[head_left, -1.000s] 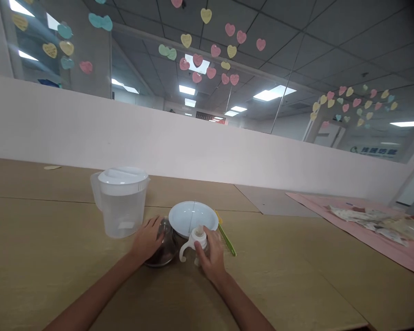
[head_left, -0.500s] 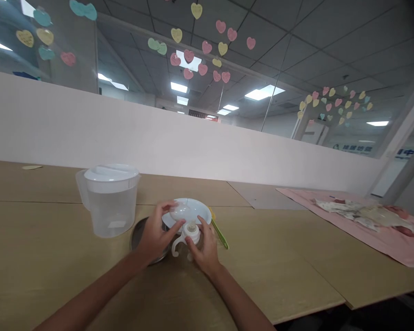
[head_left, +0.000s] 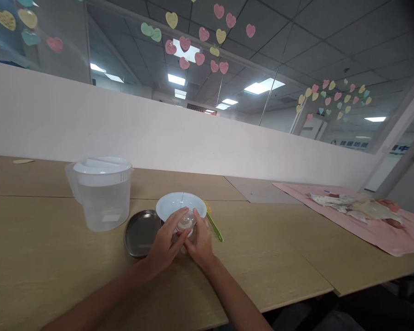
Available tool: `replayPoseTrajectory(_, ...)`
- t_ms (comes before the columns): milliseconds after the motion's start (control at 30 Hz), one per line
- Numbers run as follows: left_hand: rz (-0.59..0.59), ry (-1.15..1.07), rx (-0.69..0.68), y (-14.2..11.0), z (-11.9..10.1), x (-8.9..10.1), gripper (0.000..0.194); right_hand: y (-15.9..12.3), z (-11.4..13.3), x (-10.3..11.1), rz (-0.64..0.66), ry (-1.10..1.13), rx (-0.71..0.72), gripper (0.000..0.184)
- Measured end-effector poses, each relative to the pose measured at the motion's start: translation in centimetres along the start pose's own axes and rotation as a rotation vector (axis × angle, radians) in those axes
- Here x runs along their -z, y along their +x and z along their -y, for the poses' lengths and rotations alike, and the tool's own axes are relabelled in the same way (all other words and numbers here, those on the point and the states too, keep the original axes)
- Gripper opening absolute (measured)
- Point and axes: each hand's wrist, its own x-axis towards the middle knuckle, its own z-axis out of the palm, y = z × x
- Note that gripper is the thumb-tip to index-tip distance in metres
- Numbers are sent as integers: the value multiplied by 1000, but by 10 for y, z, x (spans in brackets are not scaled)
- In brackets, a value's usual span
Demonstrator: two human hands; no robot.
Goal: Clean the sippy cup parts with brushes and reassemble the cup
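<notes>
Both hands meet around a baby bottle top near the front of the white bowl [head_left: 164,207]. My left hand [head_left: 165,241] has its fingers closed on the clear dome cap [head_left: 186,219], which sits over the white part beneath it. From the other side my right hand [head_left: 201,241] grips the white bottle collar [head_left: 190,232], its fingers also against the cap. The collar's handles are mostly hidden by the hands. Left of my left hand lies a shallow metal tray [head_left: 141,235]. A brush with a green handle [head_left: 215,227] rests right of the bowl.
A lidded clear plastic pitcher [head_left: 103,202] holding clear liquid stands at the left. On the right, a pink cloth [head_left: 365,234] carries a doll-like figure in white clothing [head_left: 361,207]. Behind the wooden table [head_left: 269,262] rises a white wall [head_left: 151,133] with glass above.
My left hand has brought the clear cap down onto the white collar held by my right hand. The hands are now closer together, and the view has shifted slightly.
</notes>
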Motion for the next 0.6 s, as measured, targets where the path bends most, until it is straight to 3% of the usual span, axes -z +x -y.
replayPoseTrajectory(600, -13, -78, 113, -6, 7, -8, 49, 8, 7, 4, -30, -94, 106, 62)
